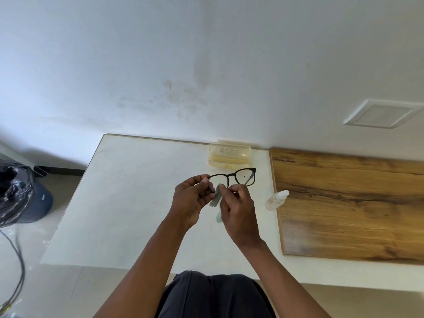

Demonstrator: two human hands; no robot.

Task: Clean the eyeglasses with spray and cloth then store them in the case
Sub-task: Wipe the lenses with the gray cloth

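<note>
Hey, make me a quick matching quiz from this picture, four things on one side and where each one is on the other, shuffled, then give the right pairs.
Things:
1. eyeglasses
2. cloth
3. spray bottle
4. case

Places:
A. lies open by the wall
B. pinched in the right hand
C. lies on the table at the wooden board
D. held at one end by the left hand

Pairs: 1-D, 2-B, 3-C, 4-A
</note>
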